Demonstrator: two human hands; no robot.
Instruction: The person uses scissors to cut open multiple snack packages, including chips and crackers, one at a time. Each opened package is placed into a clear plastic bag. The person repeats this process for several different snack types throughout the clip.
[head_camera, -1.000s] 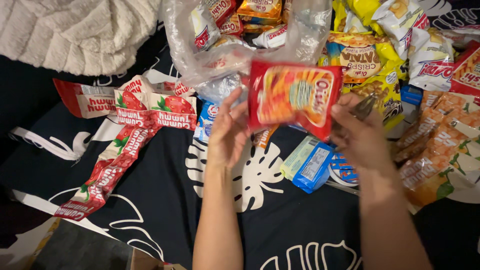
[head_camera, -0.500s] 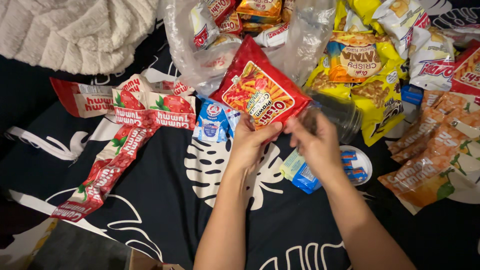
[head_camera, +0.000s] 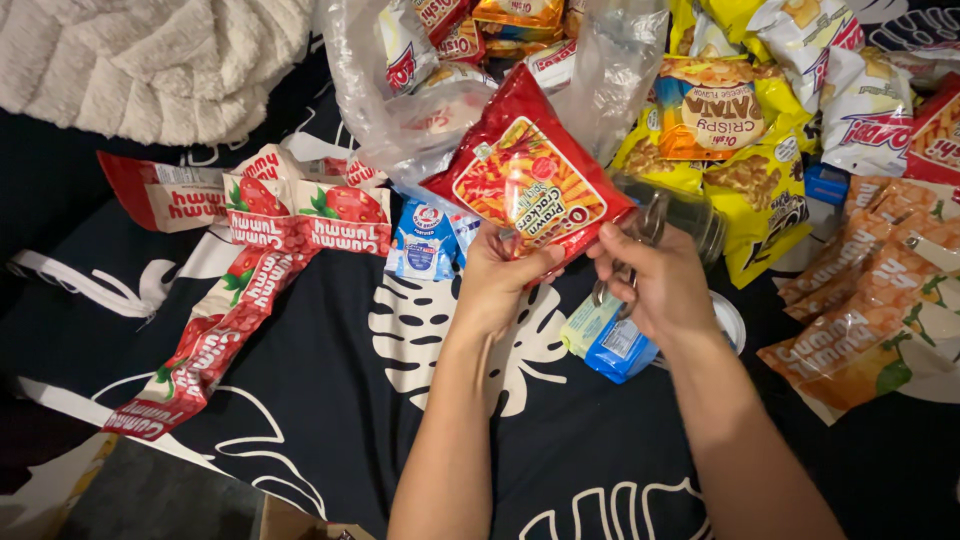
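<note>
Left hand (head_camera: 497, 285) fingers pinch red packet (head_camera: 527, 185) corner; right hand (head_camera: 655, 280) grips scissors (head_camera: 640, 235) at 3 o'clock. Loose pinch could drop packet.

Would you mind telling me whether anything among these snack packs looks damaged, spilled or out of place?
Nothing looks torn or spilled. The left hand holds a sealed red cracker pack; the right hand holds scissors. The red strip of gummy packets trails loosely across the dark cloth, untidy but intact.
</note>
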